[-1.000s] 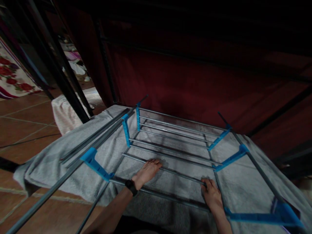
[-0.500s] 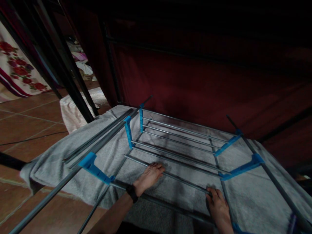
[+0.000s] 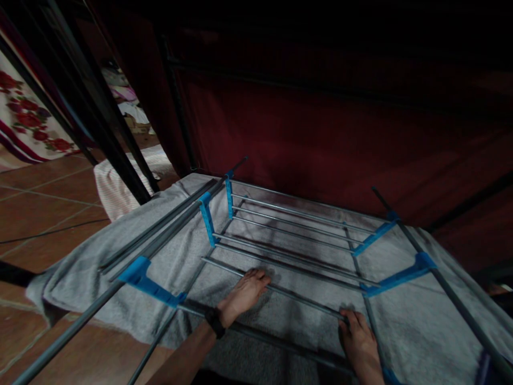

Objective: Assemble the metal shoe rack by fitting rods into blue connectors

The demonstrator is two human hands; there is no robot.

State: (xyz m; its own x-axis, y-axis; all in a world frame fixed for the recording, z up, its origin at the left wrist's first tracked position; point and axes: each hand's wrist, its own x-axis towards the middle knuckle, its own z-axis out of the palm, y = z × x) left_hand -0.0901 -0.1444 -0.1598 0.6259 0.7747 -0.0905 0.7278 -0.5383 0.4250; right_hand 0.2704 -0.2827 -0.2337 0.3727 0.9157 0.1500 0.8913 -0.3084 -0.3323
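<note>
The left hand (image 3: 242,293) is laid flat, fingers extended, on a grey towel (image 3: 120,256), fingertips touching a thin metal rail. The right hand (image 3: 360,345) is curled around the same rail. The drying rack (image 3: 288,235), of grey metal rods with blue plastic brackets (image 3: 150,280), lies over the nubby towel.

This is a dim room in a home. A clothes drying rack (image 3: 288,240) lies on a grey towel (image 3: 100,267) over a terracotta tile floor (image 3: 44,198). A floral bedspread (image 3: 28,117) and a dark red curtain (image 3: 320,139) hang nearby.
</note>
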